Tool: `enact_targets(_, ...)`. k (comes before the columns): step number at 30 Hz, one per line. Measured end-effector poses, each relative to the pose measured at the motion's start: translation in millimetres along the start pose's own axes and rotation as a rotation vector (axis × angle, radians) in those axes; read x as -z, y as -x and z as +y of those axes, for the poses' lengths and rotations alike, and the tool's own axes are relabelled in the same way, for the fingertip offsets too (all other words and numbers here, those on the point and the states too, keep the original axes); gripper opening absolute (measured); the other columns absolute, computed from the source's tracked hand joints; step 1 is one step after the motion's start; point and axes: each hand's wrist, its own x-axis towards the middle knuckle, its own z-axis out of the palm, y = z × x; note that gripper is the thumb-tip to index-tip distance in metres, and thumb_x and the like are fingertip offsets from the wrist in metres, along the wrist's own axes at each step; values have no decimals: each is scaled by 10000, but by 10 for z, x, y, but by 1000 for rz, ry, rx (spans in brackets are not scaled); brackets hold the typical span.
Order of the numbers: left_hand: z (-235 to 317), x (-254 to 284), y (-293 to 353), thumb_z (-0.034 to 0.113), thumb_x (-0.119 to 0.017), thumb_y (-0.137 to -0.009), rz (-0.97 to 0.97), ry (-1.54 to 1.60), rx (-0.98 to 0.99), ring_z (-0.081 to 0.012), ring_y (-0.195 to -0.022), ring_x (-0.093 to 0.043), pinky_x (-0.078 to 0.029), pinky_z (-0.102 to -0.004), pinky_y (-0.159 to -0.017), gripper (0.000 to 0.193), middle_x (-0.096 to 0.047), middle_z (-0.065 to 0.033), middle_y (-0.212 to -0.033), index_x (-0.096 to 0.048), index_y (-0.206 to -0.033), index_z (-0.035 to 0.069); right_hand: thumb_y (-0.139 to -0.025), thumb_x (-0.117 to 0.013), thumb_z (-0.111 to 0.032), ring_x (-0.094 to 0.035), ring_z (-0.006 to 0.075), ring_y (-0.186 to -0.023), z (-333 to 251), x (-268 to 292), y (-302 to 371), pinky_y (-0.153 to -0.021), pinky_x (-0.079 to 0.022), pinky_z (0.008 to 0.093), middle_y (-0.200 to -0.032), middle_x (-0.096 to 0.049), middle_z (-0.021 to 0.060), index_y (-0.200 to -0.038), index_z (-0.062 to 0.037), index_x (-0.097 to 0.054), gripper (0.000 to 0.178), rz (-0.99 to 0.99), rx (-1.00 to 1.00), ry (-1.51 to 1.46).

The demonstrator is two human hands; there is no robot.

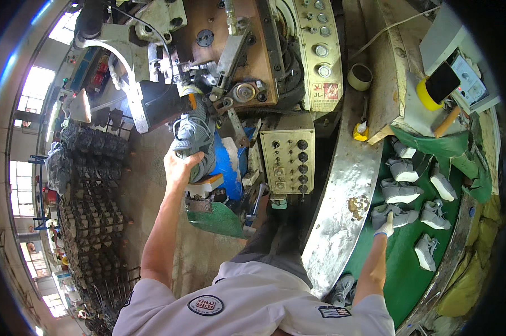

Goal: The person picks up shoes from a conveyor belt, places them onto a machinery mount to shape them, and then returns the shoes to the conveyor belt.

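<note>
A grey lace-up sneaker [194, 134] sits at the machine, its far end under the metal clamp parts [200, 75]. My left hand [181, 166] grips its near end, the thumb lying across the side. Off to the right, my right hand [385, 226], with white covering on its fingers, takes hold of another grey sneaker [397, 215] on the green conveyor belt [376, 274]. Part of that hand's grip is hidden by the shoe. Several more grey sneakers with white soles [400, 191] lie around it on the belt.
Between my hands stand a control box with black knobs [288, 159] and a worn metal ledge [342, 196]. A button panel [321, 50] rises above. Racks of dark shoes [90, 218] line the left. A yellow tape roll [428, 95] sits at the upper right.
</note>
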Motion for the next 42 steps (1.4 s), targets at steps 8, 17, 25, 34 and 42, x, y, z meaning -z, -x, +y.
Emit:
enact_targets(8, -10, 108, 133, 184, -815, -688, 44, -4, 23, -218, -1009, -663, -504, -337, -942, 611, -721, -119, -1106, -644, -1251, 21, -976, -624, -458, -568, 267, -1243, -282, 755, 1552, -1067, -455, 465, -1412, -585, 64, -1459, -87, -498, 622, -783, -240, -367)
enact_targets(17, -16, 179, 122, 194, -817, -724, 25, -49, -16, -224, -1043, -681, -502, -331, -951, 595, -729, -127, -1130, -627, -1262, 27, -898, -397, -797, -662, 361, -909, -833, -37, 4313, -786, -568, 499, -1107, -682, 180, -1299, -59, -586, 860, -907, -333, -404)
enact_targets(25, -111, 413, 7, 194, -839, -704, 3, -5, 13, -259, -1055, -680, -505, -347, -958, 668, -722, -158, -1145, -609, -1310, 31, -976, -616, -442, -654, 261, -999, -919, -1068, 5752, -863, -570, 385, -1188, -643, 114, -1349, -75, -538, 529, -1163, -340, -68)
enact_targets(34, -386, 909, -231, 125, -728, -866, -501, 656, 157, -266, -1232, -613, -502, -369, -1030, 668, -591, -213, -1387, -474, -1463, -34, -965, -630, -246, -688, 222, -954, -589, -2148, 6130, -876, -561, 348, -1107, -693, 133, -1240, 22, -604, 385, -1352, -296, -83)
enact_targets(42, -598, 533, -743, 46, -766, -828, -244, 717, 271, -143, -790, -701, -588, -261, -695, 344, -730, -94, -990, -698, -1153, -40, -966, -661, -284, -596, 152, -1103, -505, -2796, 6506, -959, -471, 284, -1268, -630, 89, -1432, 43, -502, 592, -1349, -3, 215)
